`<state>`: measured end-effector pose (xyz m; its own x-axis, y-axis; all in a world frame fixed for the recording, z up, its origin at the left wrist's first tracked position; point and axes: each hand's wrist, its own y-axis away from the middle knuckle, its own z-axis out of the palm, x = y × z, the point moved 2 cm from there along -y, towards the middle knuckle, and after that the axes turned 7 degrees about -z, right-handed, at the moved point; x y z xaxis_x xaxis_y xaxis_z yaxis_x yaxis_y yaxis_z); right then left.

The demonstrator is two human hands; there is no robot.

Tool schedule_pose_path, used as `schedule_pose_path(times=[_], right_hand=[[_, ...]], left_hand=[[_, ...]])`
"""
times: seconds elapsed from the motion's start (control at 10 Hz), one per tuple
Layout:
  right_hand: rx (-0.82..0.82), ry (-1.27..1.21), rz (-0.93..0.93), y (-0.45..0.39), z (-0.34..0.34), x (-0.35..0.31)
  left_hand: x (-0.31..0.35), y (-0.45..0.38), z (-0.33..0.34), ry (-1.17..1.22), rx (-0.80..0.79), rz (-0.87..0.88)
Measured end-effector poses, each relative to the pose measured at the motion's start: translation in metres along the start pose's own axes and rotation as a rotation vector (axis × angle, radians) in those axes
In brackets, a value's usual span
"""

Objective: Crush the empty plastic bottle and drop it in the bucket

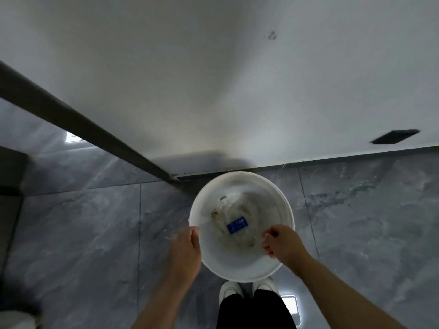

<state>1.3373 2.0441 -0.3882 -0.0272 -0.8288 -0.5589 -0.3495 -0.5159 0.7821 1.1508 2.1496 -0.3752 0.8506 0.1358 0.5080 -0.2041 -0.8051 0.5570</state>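
Note:
A white plastic bucket [240, 264] stands on the grey tiled floor in a wall corner, seen from straight above. A clear plastic bottle with a blue label [236, 224] lies inside on the stained bottom. My left hand [185, 250] hovers over the bucket's left rim with fingers loosely together and nothing in it. My right hand [283, 244] hangs over the right side of the opening, fingers curled into a loose fist, with no object seen in it. Both hands are blurred.
White walls meet just behind the bucket, with a dark baseboard [83, 124] running to the left. My white shoes [231, 290] stand right below the bucket. A dark rectangular plate [395, 137] is on the right wall. Glossy floor tiles spread left and right.

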Motion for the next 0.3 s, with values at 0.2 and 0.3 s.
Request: schedule_pose_path(times=[0.2,0.3], right_hand=[[0.042,-0.130,-0.033,0.098,-0.034,-0.028],[0.057,-0.154,-0.065,0.139,-0.049,-0.038]], left_hand=[[0.034,0.073,-0.042,0.018,0.031,-0.003],[0.047,0.107,-0.067,0.030,0.027,-0.048]])
